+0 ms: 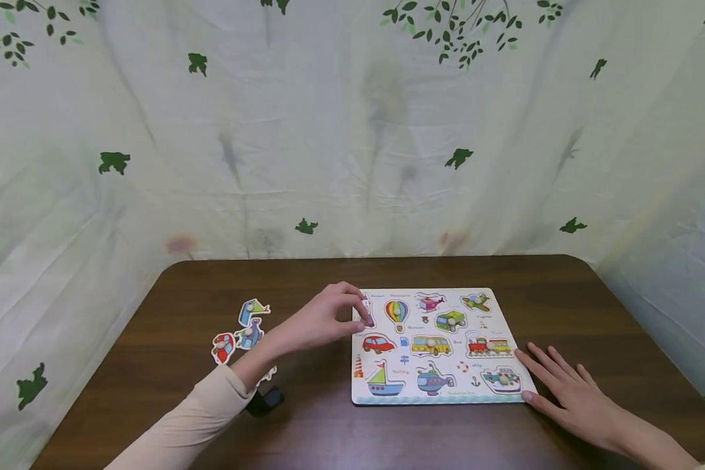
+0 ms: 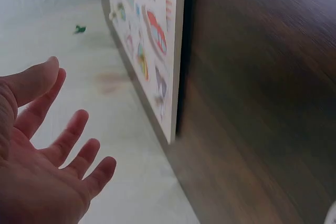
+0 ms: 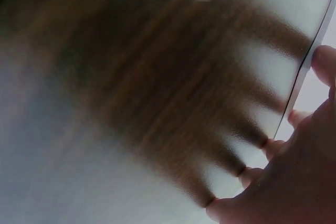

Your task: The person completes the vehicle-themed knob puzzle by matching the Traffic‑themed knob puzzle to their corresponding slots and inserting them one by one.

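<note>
A white puzzle board [image 1: 411, 395] with colourful vehicle pictures lies on the table. My left hand [image 1: 331, 316] hovers at its upper left corner, thumb and fingers bent around the rocket piece [image 1: 368, 313], partly covering it in the head view. The left wrist view shows this hand [image 2: 47, 145] with nothing between its fingers, apart from the rocket [image 2: 160, 90] on the board. At the board's lower right corner, my right hand [image 1: 576, 395] rests with fingers spread, thumb and index fingertips at the board's edge. Its fingertips touch the tabletop in the right wrist view.
Loose pieces lie left of the board: a sailboat [image 1: 251, 312], a blue piece [image 1: 249, 335] and a red car [image 1: 223, 347]. The left forearm partly hides another piece [image 1: 268, 375]. A leaf-patterned curtain [image 1: 341, 130] hangs behind the table [image 1: 305, 424].
</note>
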`<state>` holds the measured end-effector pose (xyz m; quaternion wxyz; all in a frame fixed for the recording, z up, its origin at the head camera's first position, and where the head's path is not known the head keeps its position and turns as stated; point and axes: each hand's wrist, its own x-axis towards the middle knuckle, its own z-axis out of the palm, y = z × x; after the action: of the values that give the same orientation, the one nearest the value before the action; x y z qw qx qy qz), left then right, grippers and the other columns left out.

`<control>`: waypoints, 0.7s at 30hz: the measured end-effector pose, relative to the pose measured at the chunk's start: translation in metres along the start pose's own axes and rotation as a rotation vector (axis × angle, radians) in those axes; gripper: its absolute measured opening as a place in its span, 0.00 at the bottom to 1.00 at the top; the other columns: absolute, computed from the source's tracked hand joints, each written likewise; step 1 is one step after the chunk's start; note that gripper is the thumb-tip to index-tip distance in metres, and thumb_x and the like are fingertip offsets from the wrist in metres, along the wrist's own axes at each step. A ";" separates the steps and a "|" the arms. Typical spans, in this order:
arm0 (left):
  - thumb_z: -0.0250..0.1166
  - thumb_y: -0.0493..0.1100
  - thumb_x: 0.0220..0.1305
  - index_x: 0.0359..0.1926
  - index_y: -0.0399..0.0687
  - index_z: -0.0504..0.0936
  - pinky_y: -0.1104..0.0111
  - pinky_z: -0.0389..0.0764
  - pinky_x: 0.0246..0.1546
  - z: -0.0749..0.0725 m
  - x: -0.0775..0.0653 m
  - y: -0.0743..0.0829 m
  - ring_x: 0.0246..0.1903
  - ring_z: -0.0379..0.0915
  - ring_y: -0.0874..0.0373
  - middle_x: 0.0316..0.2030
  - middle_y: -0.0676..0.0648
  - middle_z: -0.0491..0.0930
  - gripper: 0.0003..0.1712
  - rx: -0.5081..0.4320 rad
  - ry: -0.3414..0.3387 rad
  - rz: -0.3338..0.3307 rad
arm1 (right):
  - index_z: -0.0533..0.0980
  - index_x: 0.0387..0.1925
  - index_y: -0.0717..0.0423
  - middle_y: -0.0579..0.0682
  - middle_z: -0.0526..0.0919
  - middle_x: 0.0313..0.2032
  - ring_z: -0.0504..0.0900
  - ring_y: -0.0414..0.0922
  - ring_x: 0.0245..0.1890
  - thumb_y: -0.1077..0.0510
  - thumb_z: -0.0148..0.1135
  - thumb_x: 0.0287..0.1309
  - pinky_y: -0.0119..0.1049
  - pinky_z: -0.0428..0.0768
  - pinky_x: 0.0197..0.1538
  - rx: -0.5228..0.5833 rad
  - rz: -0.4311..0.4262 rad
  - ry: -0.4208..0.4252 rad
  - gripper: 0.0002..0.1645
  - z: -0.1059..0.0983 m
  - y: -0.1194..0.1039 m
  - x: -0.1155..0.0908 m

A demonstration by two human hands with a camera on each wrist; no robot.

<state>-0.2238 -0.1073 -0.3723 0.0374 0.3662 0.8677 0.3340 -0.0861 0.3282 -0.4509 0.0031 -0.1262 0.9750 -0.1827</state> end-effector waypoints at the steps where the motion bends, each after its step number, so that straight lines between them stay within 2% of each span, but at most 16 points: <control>1: 0.71 0.40 0.59 0.37 0.52 0.85 0.55 0.68 0.54 -0.003 -0.004 -0.002 0.54 0.66 0.52 0.50 0.49 0.74 0.05 -0.007 0.009 0.006 | 0.55 0.75 0.35 0.56 0.55 0.74 0.49 0.67 0.71 0.39 0.57 0.66 0.75 0.47 0.57 0.001 0.001 -0.002 0.40 0.000 0.000 0.000; 5: 0.72 0.39 0.58 0.38 0.54 0.84 0.54 0.69 0.56 -0.018 -0.019 -0.009 0.55 0.68 0.53 0.52 0.50 0.74 0.07 -0.047 0.037 -0.009 | 0.55 0.76 0.35 0.56 0.55 0.74 0.49 0.67 0.71 0.39 0.57 0.66 0.75 0.46 0.57 0.004 0.006 -0.011 0.40 -0.001 -0.001 0.000; 10: 0.72 0.40 0.59 0.35 0.60 0.83 0.56 0.71 0.54 -0.031 -0.039 -0.016 0.54 0.70 0.56 0.49 0.55 0.75 0.08 -0.079 0.077 -0.053 | 0.55 0.76 0.35 0.57 0.54 0.74 0.48 0.67 0.71 0.39 0.56 0.66 0.75 0.46 0.57 0.006 0.004 -0.013 0.40 -0.002 -0.001 0.001; 14: 0.72 0.44 0.60 0.34 0.61 0.83 0.57 0.70 0.54 -0.036 -0.055 -0.024 0.53 0.70 0.57 0.49 0.56 0.75 0.05 -0.096 0.080 -0.101 | 0.55 0.75 0.36 0.57 0.55 0.74 0.49 0.67 0.71 0.39 0.57 0.66 0.75 0.47 0.57 0.004 -0.002 -0.008 0.40 -0.002 -0.002 0.001; 21: 0.70 0.46 0.62 0.38 0.60 0.85 0.47 0.67 0.57 -0.040 -0.088 -0.041 0.57 0.68 0.51 0.52 0.52 0.74 0.04 -0.125 0.092 -0.180 | 0.55 0.76 0.35 0.57 0.55 0.74 0.49 0.67 0.71 0.39 0.57 0.66 0.75 0.47 0.56 -0.001 -0.002 -0.006 0.40 -0.001 -0.001 0.000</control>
<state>-0.1970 -0.2087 -0.3819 0.0500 0.2680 0.8754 0.3992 -0.0862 0.3272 -0.4495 0.0061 -0.1277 0.9749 -0.1820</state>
